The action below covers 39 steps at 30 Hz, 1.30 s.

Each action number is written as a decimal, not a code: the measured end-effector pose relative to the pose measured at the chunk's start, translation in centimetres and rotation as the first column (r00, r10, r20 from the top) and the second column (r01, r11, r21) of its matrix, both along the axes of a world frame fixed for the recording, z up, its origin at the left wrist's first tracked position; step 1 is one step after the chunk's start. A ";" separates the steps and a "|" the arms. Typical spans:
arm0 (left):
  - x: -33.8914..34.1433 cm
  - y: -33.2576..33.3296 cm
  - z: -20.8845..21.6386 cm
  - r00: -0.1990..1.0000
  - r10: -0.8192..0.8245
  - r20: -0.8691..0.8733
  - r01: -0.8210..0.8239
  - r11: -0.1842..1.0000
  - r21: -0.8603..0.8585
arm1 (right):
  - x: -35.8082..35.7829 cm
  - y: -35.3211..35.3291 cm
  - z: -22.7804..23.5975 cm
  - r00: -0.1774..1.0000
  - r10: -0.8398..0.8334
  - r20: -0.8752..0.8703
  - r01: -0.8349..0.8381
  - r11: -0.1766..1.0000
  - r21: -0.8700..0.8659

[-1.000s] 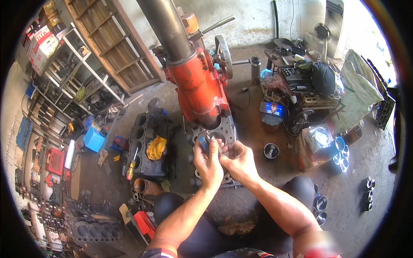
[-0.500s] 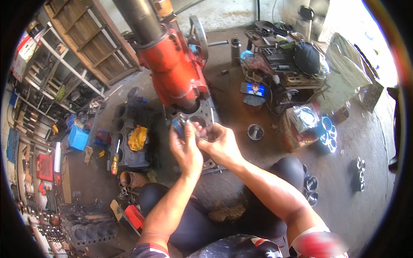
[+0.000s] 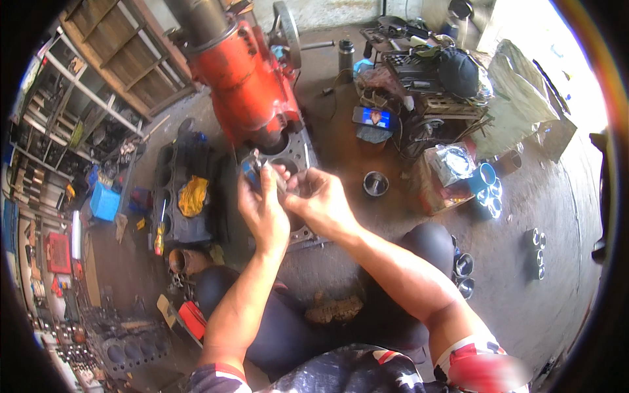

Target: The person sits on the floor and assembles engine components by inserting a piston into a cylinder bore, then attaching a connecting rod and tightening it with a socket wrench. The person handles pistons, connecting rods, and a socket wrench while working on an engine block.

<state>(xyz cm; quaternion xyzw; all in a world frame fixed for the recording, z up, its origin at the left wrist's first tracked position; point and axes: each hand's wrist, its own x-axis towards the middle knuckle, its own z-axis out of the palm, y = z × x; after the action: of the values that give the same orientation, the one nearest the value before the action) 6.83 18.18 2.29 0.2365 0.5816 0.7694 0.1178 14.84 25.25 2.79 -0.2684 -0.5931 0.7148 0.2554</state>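
Both hands meet in front of me, over an engine block [image 3: 303,152] with round bores that sits beneath a red boring machine [image 3: 246,85]. My left hand [image 3: 265,213] is closed around a small metal piece with a blue part [image 3: 251,171], its thumb lying along the top. Close against it, my right hand [image 3: 324,203] has its fingers pinched together at the near side of the left fingers. What the right fingertips grip, if anything, is hidden.
To the left stands a dark engine block [image 3: 171,226] with a yellow cloth [image 3: 193,196] and a screwdriver [image 3: 160,236]. A phone [image 3: 373,118] with a lit screen, a metal ring [image 3: 375,184] and a box [image 3: 436,190] are on the right. Shiny cylindrical parts [image 3: 464,265] lie near my right knee.
My view has shifted, so the surroundings sit a little further left and higher. Both hands stay together in nearly the same pose over the block.
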 end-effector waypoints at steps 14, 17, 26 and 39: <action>-2.0 -1.0 0.4 0.969 -0.156 0.191 0.124 0.977 0.172 | 0.2 -0.6 0.4 0.999 -0.015 -0.045 0.014 1.000 -0.010; -1.1 -0.6 0.1 0.998 -0.050 0.022 0.049 0.997 0.061 | 0.0 -0.8 0.2 0.999 -0.053 -0.004 0.053 0.992 0.115; 0.1 0.0 0.1 0.999 0.006 -0.053 -0.004 0.999 0.042 | 0.2 -0.6 0.2 0.998 -0.058 0.034 0.051 0.982 0.184; 0.1 -0.3 0.2 0.998 -0.035 -0.043 0.038 0.997 0.064 | 0.2 -0.6 0.3 0.999 -0.040 0.013 0.037 0.983 0.179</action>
<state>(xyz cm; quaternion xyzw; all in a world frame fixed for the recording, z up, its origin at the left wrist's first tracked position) 6.97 17.91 2.54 0.2666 0.5542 0.7806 0.1119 15.04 24.62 3.06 -0.2617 -0.6517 0.6512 0.2876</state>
